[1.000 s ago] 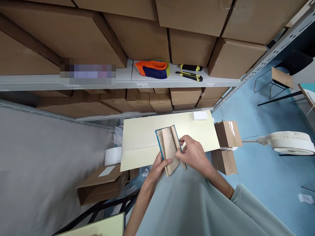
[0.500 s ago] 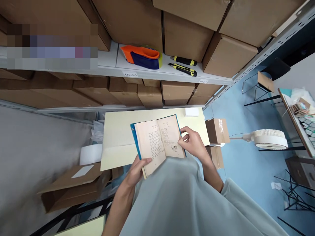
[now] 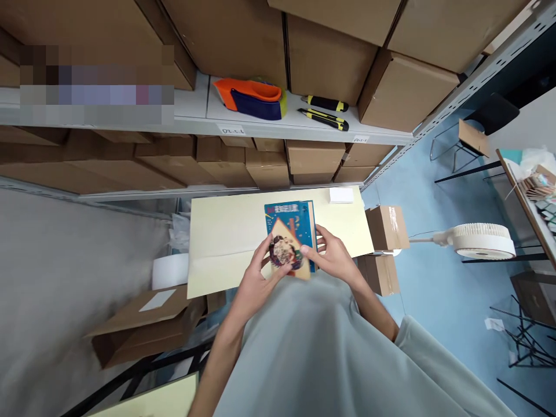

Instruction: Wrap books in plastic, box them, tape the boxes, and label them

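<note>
A small book point(image 3: 282, 217) is closed between my hands, above the pale yellow tabletop point(image 3: 230, 231). Its blue cover carries light lettering at the top. Lower on its front, a cream area point(image 3: 278, 231) bears a colourful picture; whether this is printed on the cover or a separate piece, I cannot tell. My left hand point(image 3: 258, 278) grips the lower left side, thumb across the bottom of the picture. Along the right edge my right hand point(image 3: 332, 255) is closed on the book, with its thumb on the front and fingers behind.
Cardboard boxes point(image 3: 330, 63) fill the shelves ahead. An orange and navy tool point(image 3: 256, 98) and yellow-black utility knives point(image 3: 325, 113) lie on the upper shelf. A white block point(image 3: 341, 195) sits at the table's back. Cartons point(image 3: 386, 229) and a white fan point(image 3: 482, 240) are to the right.
The book was spread to printed pages and is now closed with its blue cover showing. My left hand has moved up and right, nearer my right hand.
</note>
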A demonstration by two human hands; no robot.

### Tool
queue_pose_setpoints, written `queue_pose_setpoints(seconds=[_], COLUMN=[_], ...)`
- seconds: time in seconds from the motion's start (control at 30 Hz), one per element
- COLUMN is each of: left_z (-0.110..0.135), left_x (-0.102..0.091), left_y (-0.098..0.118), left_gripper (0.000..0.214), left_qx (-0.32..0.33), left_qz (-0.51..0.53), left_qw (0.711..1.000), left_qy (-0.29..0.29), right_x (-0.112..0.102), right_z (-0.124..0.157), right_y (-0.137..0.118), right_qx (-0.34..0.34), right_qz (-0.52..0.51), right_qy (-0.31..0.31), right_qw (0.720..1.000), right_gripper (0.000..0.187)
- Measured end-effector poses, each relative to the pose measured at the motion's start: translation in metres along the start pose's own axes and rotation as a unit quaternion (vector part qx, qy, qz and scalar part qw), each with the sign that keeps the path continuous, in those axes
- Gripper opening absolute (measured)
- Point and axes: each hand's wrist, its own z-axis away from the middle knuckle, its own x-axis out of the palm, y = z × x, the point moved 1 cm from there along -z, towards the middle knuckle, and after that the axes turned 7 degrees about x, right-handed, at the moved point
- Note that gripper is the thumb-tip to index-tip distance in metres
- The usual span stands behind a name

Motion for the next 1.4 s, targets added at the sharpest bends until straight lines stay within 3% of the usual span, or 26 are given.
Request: queue_pose_setpoints(seconds=[0.1,0.27,0.43,0.57,0.67,0.77,0.87,1.03,1.2,1.3,1.4], left_z=[0.001,-0.009,-0.019,-0.016,-0.012,-0.009,-0.011,-0.019,-0.026,-0.027,-0.024], left_x=[-0.001,-0.021,-0.039,-0.039,-0.033,-0.03,-0.033,-0.041,-0.038,-0.026,0.001], left_y=[-0.006,-0.021,-0.024,-0.008,0.005,0.012,0.011,-0.002,-0.008,0.001,0.016], left_gripper=[0.092,0.085,0.078,0.043,0.019,0.016,0.018,0.039,0.059,0.057,0.051], left_qx=[-0.012,-0.042,-0.064,0.026,0.128,0.192,0.218,0.135,0.031,0.068,0.155], left_qz=[-0.012,0.073,0.087,-0.007,-0.1,-0.144,-0.146,-0.115,-0.058,-0.064,-0.096], left_qw=[0.999,0.991,0.991,0.996,0.98,0.958,0.955,0.978,0.991,0.991,0.983], left_qy=[0.029,0.104,0.075,0.081,0.12,0.154,0.14,0.107,0.118,0.1,0.024], right_x=[0.006,0.006,0.003,-0.002,-0.005,-0.005,-0.004,-0.001,0.014,0.033,0.053], right_z=[-0.01,-0.025,-0.024,-0.021,-0.021,-0.022,-0.024,-0.036,-0.053,-0.06,-0.069], right_y=[0.015,0.037,0.043,0.037,0.031,0.029,0.034,0.053,0.069,0.072,0.078], right_qx=[0.008,0.035,0.039,-0.013,-0.089,-0.136,-0.149,-0.064,0.032,0.058,0.114], right_qz=[-0.057,-0.161,-0.193,-0.172,-0.139,-0.135,-0.139,-0.157,-0.249,-0.294,-0.358], right_qy=[0.007,-0.004,-0.035,-0.031,-0.017,-0.001,0.012,0.033,0.007,-0.021,-0.036], right_qw=[0.998,0.986,0.98,0.985,0.986,0.981,0.979,0.985,0.968,0.954,0.926], right_gripper=[0.057,0.07,0.072,0.047,0.026,0.023,0.023,0.043,0.063,0.062,0.058])
